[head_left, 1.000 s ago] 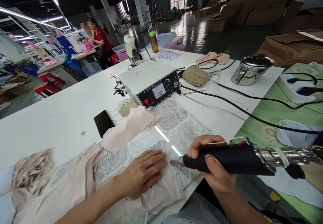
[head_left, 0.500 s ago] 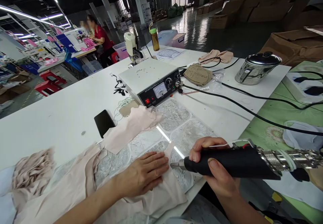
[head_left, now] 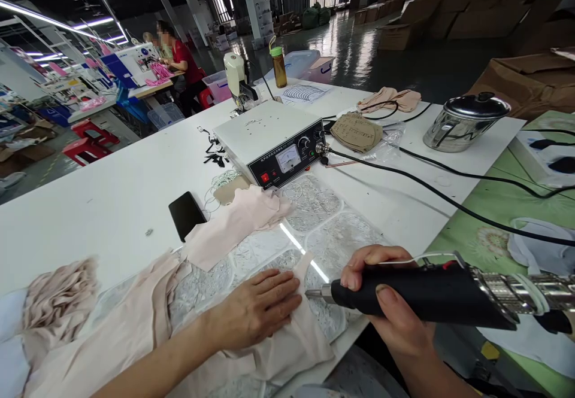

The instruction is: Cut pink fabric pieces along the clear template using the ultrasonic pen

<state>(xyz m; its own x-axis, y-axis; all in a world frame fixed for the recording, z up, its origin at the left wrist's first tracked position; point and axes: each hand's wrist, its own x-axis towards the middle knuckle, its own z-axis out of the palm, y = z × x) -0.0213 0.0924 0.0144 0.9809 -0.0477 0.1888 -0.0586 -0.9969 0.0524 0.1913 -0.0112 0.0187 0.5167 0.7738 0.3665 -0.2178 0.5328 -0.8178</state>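
**Pink cloth pressed flat, black tool held close**

White table (head_left: 112,194) is seen across the middle of the frame. A white box with a dial (head_left: 269,140) is set in the upper middle, and a black cable (head_left: 449,203) is run from it towards the right edge. A black phone (head_left: 186,214) is laid left of centre. A steel pot (head_left: 462,121) is stood at the upper right. A person in a red top (head_left: 182,66) is seated far off at the upper left.

At the lower middle, the pink cloth (head_left: 291,350) is spread over white lace (head_left: 332,236). It looks soft and a little creased. It is pressed down by the left hand (head_left: 256,308), whose fingers are laid flat and close together, gripping nothing. The black tool (head_left: 417,293) is held in the right hand (head_left: 386,314), with the fingers wrapped tight around it. Its metal tip (head_left: 314,293) is pointed at the left fingertips, just beside them. Whether the cloth is touched by the tip cannot be told.
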